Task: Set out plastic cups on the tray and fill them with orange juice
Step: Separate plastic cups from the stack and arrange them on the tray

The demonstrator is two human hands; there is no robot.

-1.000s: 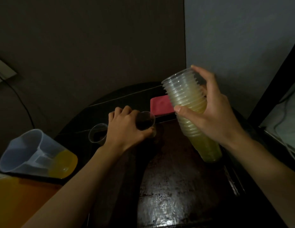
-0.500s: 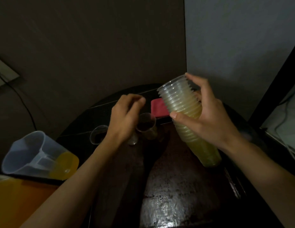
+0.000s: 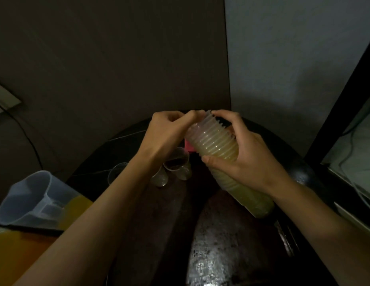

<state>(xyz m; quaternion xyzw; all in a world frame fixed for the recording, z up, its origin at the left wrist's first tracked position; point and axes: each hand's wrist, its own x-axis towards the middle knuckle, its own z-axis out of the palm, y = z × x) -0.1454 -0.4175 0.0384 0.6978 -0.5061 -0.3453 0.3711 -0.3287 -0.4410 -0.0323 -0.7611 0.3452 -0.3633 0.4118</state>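
My right hand (image 3: 246, 155) grips a tilted stack of clear plastic cups (image 3: 219, 147) above the dark tray (image 3: 227, 244). My left hand (image 3: 167, 133) pinches the rim of the top cup at the stack's upper end. Three clear cups stand at the tray's far end: one (image 3: 179, 162) just below my left wrist, a second (image 3: 159, 177) partly hidden by my forearm, a third (image 3: 116, 174) further left. A translucent jug (image 3: 35, 201) with orange juice in its bottom stands at the left.
A pink object (image 3: 189, 146) lies behind the cup stack on the dark round table (image 3: 299, 172). An orange surface (image 3: 17, 256) sits at the lower left. A cable hangs on the left wall; a dark frame with white cables stands at the right.
My left hand let go of the cup on the tray, rose and moved right to the top of the stack. My right hand tilted the stack towards it.
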